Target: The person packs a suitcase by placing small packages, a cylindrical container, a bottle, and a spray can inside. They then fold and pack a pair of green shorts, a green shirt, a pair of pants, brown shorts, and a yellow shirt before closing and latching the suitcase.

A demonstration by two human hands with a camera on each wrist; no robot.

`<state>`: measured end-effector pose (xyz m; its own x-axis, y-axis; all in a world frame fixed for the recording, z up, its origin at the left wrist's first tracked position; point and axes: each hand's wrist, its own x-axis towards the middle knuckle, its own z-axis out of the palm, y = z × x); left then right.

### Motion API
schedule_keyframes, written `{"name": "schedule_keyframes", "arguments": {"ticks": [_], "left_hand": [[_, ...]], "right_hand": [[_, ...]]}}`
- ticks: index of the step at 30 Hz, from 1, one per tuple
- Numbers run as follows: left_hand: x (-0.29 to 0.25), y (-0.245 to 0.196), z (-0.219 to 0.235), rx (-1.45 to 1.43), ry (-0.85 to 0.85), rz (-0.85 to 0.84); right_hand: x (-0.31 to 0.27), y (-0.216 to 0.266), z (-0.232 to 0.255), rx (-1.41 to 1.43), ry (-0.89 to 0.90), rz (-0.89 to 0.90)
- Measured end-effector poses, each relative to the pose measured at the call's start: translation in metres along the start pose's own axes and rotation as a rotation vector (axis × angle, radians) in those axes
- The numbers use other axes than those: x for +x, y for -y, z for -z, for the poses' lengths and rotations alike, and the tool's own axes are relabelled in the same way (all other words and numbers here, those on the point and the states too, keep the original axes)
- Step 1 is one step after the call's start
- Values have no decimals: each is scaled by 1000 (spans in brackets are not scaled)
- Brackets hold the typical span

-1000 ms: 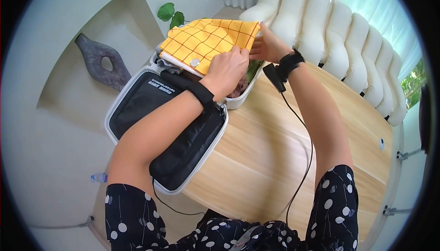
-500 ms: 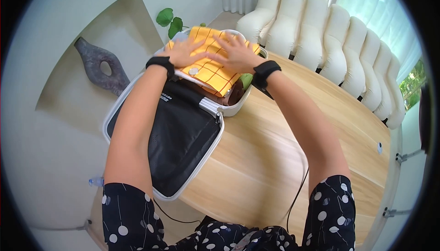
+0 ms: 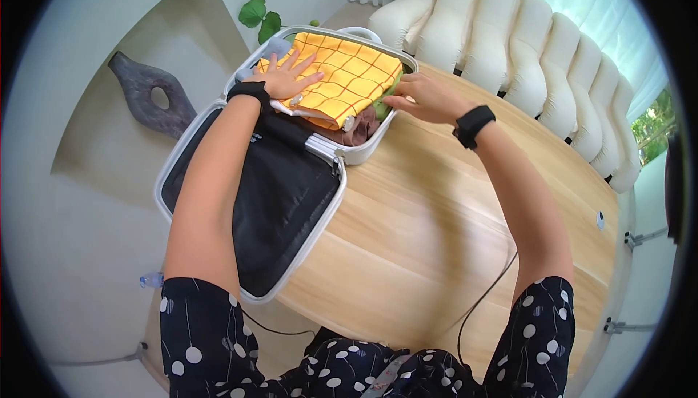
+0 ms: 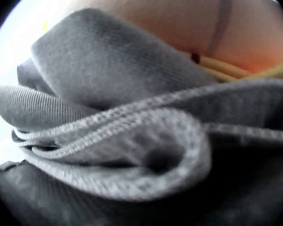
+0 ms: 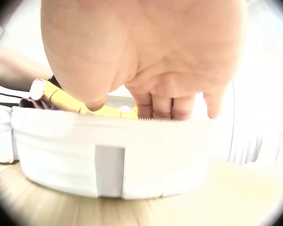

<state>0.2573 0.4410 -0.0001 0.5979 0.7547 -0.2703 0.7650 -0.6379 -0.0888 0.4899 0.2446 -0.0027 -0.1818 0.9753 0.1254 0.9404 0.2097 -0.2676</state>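
A yellow garment with a red check and round pale buttons lies folded on top of the clothes in an open white suitcase. My left hand rests on its near left part, fingers spread. Over the right rim of the case reaches my right hand; in the right wrist view its fingertips dip behind the zipped edge, next to the garment. Green cloth and brownish cloth show beneath the yellow one. Folded grey ribbed cloth fills the left wrist view below the hand.
The suitcase's black-lined lid lies folded open toward me, partly past the edge of the wooden table. A cable runs over the tabletop near my right arm. Cream padded seating stands behind the table.
Both hands held the garment's right side, then pressed flat on it. Now the garment lies lower in the suitcase, and the right hand has shifted right to the rim while the left stays on the cloth.
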Motion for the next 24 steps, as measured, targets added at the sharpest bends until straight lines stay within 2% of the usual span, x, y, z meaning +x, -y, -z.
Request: {"name": "schedule_keyframes", "arguments": {"ticks": [1, 5, 6, 7, 8, 10, 11, 13, 14, 16, 19, 20, 21, 22, 24], "left_hand": [[-3, -2, 2, 1, -12, -14], [-2, -6, 7, 13, -6, -122], [-1, -15, 10, 0, -27, -209], [-6, -20, 9, -18, -49, -297], [-12, -28, 6, -26, -50, -296], [-23, -49, -3, 20, -97, -491], [-31, -61, -7, 16, -98, -498], [-44, -88, -14, 65, -153, -695], [-48, -99, -18, 62, -155, -711], [-65, -120, -21, 159, -293, -894], [-84, -138, -30, 164, -387, -1054], [-95, -153, -24, 152, -418, -1117], [-111, -171, -17, 97, -460, -1170], [-123, -176, -19, 93, -456, -1177], [-151, -181, -10, 71, -524, -1205]], "right_hand": [[-10, -5, -7, 65, -82, 75], [-35, 15, -7, 47, -183, 84], [-45, 14, -7, 1, -216, 93], [-62, 24, -6, -3, -187, 41], [-82, 44, 1, -12, -158, -9], [-117, 72, 1, -23, -131, -21], [-136, 85, -4, -20, -142, -15], [-169, 110, -8, -68, -91, -28], [-180, 122, -12, -105, -78, -24], [-200, 152, -9, -137, -11, -13], [-218, 185, -11, -83, 37, 3], [-231, 187, 7, -29, 94, 14], [-241, 189, 32, 18, 92, 94], [-243, 193, 44, 21, 94, 86], [-237, 193, 65, 231, 34, -52]]}}
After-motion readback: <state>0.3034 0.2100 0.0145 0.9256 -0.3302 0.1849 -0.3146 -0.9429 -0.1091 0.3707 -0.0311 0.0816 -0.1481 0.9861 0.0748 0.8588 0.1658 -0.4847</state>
